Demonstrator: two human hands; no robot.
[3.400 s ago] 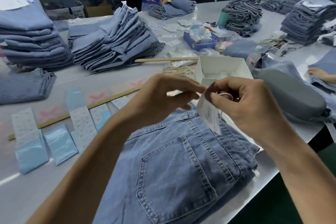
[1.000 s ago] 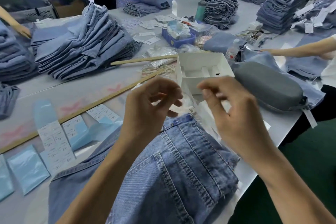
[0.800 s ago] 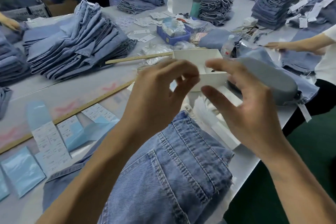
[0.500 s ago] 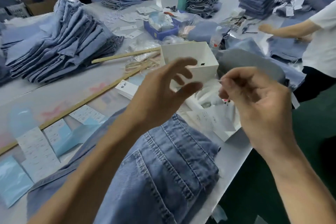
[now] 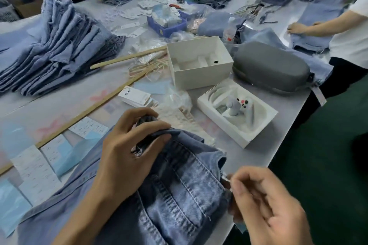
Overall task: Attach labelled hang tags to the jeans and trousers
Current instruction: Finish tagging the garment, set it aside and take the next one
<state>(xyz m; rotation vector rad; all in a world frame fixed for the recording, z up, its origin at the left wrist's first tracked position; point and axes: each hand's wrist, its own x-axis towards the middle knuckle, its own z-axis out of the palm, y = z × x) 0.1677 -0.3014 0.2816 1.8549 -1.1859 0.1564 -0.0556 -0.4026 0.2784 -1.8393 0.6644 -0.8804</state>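
Note:
A pair of blue jeans [image 5: 179,195] lies on the grey table in front of me, waistband toward the far side. My left hand [image 5: 127,151] grips the bunched waistband, fingers curled over the denim. My right hand [image 5: 264,201] is at the jeans' right edge by the table's rim, pinching a small pale piece, probably the hang tag's string [image 5: 226,177]; what it is stays blurred. A small stack of white hang tags [image 5: 137,97] lies just beyond the jeans. Label sheets [image 5: 35,167] lie at the left.
A white open box [image 5: 199,61], a white moulded tray [image 5: 237,111] and a grey case [image 5: 270,69] stand ahead on the right. A jeans pile [image 5: 55,45] fills the left. Long wooden sticks [image 5: 89,107] cross the table. Other people work at the far and right sides.
Both hands came down from in front of me to the jeans. My left hand took hold of the waistband; my right hand dropped to the jeans' right edge. The view swung right.

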